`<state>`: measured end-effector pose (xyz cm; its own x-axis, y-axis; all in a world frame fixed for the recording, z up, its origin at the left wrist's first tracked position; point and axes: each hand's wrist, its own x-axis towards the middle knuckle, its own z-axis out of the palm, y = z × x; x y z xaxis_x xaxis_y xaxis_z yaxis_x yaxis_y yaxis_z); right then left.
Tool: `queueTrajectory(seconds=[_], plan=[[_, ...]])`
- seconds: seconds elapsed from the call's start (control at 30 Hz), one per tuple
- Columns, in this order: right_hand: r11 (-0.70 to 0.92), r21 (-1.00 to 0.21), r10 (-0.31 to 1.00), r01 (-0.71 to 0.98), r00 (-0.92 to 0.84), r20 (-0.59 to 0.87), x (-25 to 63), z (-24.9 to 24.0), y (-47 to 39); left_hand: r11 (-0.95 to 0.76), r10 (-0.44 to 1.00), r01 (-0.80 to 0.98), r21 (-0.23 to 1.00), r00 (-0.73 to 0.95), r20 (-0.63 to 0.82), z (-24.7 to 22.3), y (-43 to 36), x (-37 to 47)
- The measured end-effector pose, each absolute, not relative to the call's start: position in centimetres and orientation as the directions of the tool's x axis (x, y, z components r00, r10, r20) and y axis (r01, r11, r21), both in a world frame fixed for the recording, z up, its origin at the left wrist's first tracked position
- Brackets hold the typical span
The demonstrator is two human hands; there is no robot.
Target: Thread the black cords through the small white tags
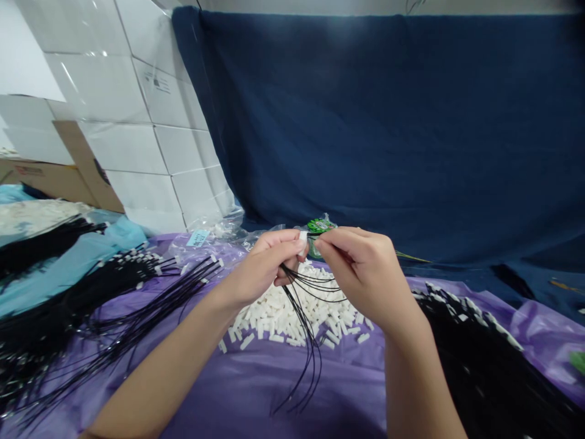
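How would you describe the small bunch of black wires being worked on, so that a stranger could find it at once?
Start at the purple sheet, then the heap of white connectors at its middle. Above it the left hand pinches a few black wires. Unlike the big bundles lying at either side, these hang loose from the hand.

The wires (pixel 304 311) are black — so are the heaps of them at either side (pixel 479 360). The small plugs (pixel 278 317) in the pile are white, lying on a plain purple sheet (pixel 256 384). Behind hangs a dark blue cloth (pixel 388 122); the stacked boxes (pixel 137 122) are white, the wrapper (pixel 321 225) green, the cardboard (pixel 68 177) brown.
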<state>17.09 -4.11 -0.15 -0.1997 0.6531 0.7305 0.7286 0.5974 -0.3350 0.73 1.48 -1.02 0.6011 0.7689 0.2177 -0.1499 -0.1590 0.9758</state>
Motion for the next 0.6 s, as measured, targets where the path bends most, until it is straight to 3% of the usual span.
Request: queueTrajectory(seconds=[0.37,0.53,0.6], plan=[[0.570,-0.333,0.646,0.752,-0.159,0.746,16.9,-0.5,-3.5,-0.178,0.797,-0.139,0.974,0.560,0.225,-1.0,1.5,0.7],[0.521,-0.186,0.420,0.833,-0.060,0.906,17.1,-0.1,-4.1,-0.093,0.870,-0.173,0.981,0.465,0.164,-0.8,1.9,0.8],[0.560,-0.158,0.425,0.814,-0.118,0.898,17.2,0.1,-4.8,-0.078,0.900,-0.195,0.978,0.407,0.153,-0.8,2.1,0.9]])
